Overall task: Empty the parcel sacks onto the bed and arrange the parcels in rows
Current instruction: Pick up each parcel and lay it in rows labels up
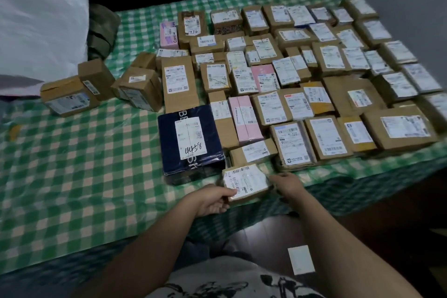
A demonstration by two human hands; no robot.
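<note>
A: At the near edge of the bed with the green-and-white checked plastic cover [72, 164], what are the hands doing?

B: Both grip one small brown cardboard parcel with a white shipping label [245, 182]. The left hand [212, 199] pinches its near left corner, thumb on the label. The right hand [286, 185] clasps its right side, fingers curled around the edge. The parcel sits at the cover's front edge; I cannot tell whether it rests on the bed or is lifted slightly.

A: What lies next to it?

B: Just beyond and to the left is a large dark navy box wrapped in clear film [191, 143], its label marked "4458" by hand. Directly behind the held parcel is a small flat brown box [252, 151], close to touching it.

A: And the other parcels?

B: The right half of the bed is packed with rows of brown cardboard boxes [326, 138], labels up, edge to edge, with a few pale pink boxes [245, 118] among them.

A: Anything out of line?

B: Yes, to the left: a loose cluster of brown boxes [140, 88] tilted at angles, and a pair of brown boxes [75, 92] leaning together farther left.

A: And beyond those?

B: A large white sack [41, 19] bulges at the far left, a dark green bundle [101, 31] beside it.
</note>
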